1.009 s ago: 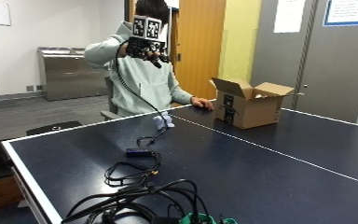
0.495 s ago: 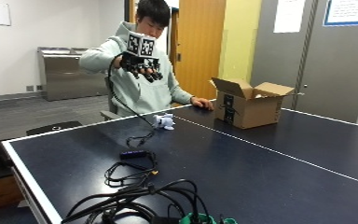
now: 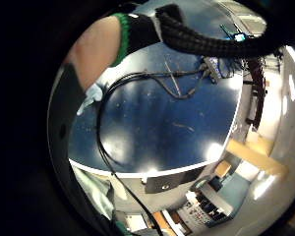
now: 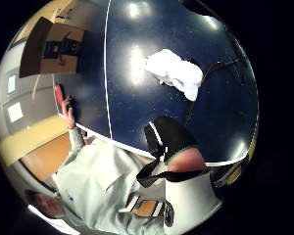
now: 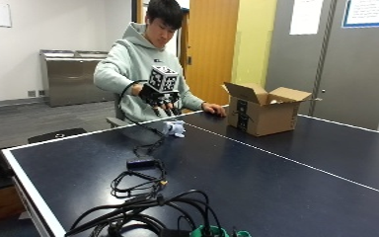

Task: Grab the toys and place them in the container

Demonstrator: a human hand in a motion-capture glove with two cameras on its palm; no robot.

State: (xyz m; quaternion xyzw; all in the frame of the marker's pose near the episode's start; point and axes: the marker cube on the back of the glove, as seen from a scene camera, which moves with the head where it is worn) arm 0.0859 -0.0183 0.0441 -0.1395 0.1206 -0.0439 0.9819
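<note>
Down from head height comes the gloved right hand (image 5: pixel 164 102), now hovering just above the white toy (image 5: pixel 175 129) with fingers hanging loose, holding nothing. Toy lies on the table (image 5: pixel 255 182) well left of the cardboard box (image 5: pixel 264 109) (flaps open); bare hand (image 5: pixel 213 109) rests beside the box.

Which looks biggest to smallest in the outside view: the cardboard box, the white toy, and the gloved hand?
1. Cardboard box
2. Gloved right hand
3. White toy

The hand and toy look close in size, so their order is unsure.
</note>
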